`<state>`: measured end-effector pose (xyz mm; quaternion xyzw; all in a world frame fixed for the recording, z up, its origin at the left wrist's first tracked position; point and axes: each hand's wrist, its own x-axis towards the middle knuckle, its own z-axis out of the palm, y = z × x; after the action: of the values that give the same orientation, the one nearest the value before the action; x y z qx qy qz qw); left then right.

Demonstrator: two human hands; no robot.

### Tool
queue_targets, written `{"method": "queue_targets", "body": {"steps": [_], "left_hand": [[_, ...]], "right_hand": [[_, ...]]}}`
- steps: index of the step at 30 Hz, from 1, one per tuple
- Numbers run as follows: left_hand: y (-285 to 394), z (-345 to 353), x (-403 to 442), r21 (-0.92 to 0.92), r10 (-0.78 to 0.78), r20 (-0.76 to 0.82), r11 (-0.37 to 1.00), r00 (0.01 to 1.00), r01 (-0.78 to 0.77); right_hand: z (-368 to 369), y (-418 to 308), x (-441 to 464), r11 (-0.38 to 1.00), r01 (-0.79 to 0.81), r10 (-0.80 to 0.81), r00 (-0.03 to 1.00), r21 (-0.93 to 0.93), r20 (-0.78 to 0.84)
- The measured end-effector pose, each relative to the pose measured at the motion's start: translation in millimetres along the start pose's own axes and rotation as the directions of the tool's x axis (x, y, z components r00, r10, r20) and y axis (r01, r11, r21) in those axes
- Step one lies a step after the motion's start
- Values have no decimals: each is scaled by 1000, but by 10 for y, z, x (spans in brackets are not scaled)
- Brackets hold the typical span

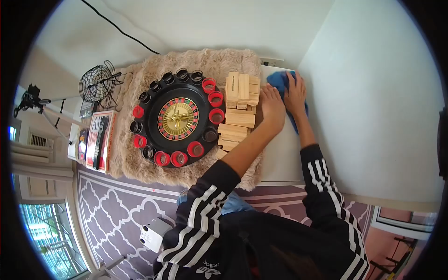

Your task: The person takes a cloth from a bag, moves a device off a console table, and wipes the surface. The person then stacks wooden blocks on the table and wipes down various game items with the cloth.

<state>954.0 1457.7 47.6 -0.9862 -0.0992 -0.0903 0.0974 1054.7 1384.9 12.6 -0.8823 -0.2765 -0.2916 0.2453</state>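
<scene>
My right hand (295, 95) is pressed over a bunched blue cloth (276, 80) at the back right of the white tabletop (282, 158), holding it against the surface near the wall. Folds of the cloth stick out on both sides of that hand. Just left of it, my left hand (273, 106) lies with its fingers stretched out, between the cloth and a stack of wooden blocks (242, 88). Whether its fingertips touch the cloth's edge I cannot tell. More wooden blocks (233, 130) lie in a loose row beside my left forearm.
A roulette wheel (178, 118) ringed by several red and black shot glasses (216, 115) sits on a beige fur cover (126, 158). At the left are a wire cage (97, 84), a boxed game (106, 140) and a tripod (58, 116). A wall socket (271, 62) is behind.
</scene>
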Motion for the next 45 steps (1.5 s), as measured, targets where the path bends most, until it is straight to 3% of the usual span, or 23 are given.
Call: {"method": "queue_targets", "body": {"steps": [2, 3, 4, 6, 8, 11, 15, 17, 19, 21, 25, 27, 28, 30, 32, 33, 34, 35, 38, 40, 41, 43, 45], "left_hand": [[-13, 300, 111, -230, -69, -168, 973, 983, 29], [-34, 255, 154, -228, -79, -167, 973, 983, 40], [-69, 187, 185, -279, -24, -47, 960, 999, 10], [-124, 128, 247, -329, 29, 69, 944, 997, -5], [-102, 248, 376, -321, -116, -204, 946, 972, 45], [-111, 524, 572, -365, -207, -319, 928, 925, 82], [-143, 64, 281, -102, 39, -13, 994, 999, -40], [-72, -52, -46, -192, 48, -240, 977, 970, -96], [-99, -431, -607, -394, -10, -390, 906, 921, -156], [-120, -499, -1109, -689, -141, -357, 707, 924, -158], [-210, -273, -1753, -698, -100, -380, 684, 920, -214], [-259, -260, -1837, -678, -57, -393, 692, 918, -247], [-284, -257, -1855, -684, -41, -316, 703, 948, -197], [-319, -236, -1812, -678, -33, -257, 718, 966, -156], [-334, -191, -1828, -632, 62, -260, 744, 964, -218], [-334, -179, -1833, -628, 68, -268, 744, 961, -228], [-325, -182, -1831, -653, 53, -251, 728, 967, -210], [-320, -181, -1827, -676, 37, -235, 712, 971, -191], [-331, -197, -1839, -665, 33, -225, 725, 974, -178], [-324, -212, -1834, -679, 20, -194, 719, 981, -149], [-326, -208, -1834, -700, 25, -157, 703, 987, -129], [-363, -209, -1804, -725, 40, -94, 682, 995, -96], [-353, -258, -1795, -732, 23, -106, 675, 994, -94]], "right_hand": [[196, 74, 266, 1000, 29, -29, 999, -5, -32], [281, 138, 382, 999, -38, 40, 991, -21, 129], [326, 150, 440, 994, -103, 111, 952, -45, 286], [368, 141, 464, 994, -97, 106, 948, -45, 300], [374, 155, 458, 995, -79, 93, 947, -56, 308], [382, 238, 402, 998, -38, 22, 943, 43, 332], [378, 246, 463, 995, -69, 36, 922, 71, 385], [329, 114, 516, 993, -116, 111, 924, -7, 366], [193, -14, 324, 998, 64, -63, 946, 9, 318], [-71, -210, -35, 982, 167, -189, 908, 90, 374], [-878, -674, -1104, 974, 215, -220, 855, 65, 469], [-1490, -957, -1560, 973, 42, -167, 812, 229, 560], [-1654, -931, -1818, 924, 40, -225, 861, 380, 457], [-1953, -725, -1789, 636, -293, -406, 660, 714, 632], [-1802, -399, -1343, 269, -649, 73, 750, 712, 657], [-1657, -432, -955, 191, -640, 507, 714, 744, 483], [-1561, -434, -447, 415, -574, 598, 756, 706, 264], [-1125, -166, -126, 766, -301, 414, 907, 568, -78], [-15, -293, 905, 943, 21, 71, 962, 332, -263], [734, -222, 1311, 839, 513, -497, 858, 184, -128], [970, -166, 1472, 832, 521, -507, 853, 189, -121], [1272, -57, 1575, 859, 431, -508, 783, 276, 358], [1237, 246, 1476, 878, 383, -475, 769, 287, 428]]}}
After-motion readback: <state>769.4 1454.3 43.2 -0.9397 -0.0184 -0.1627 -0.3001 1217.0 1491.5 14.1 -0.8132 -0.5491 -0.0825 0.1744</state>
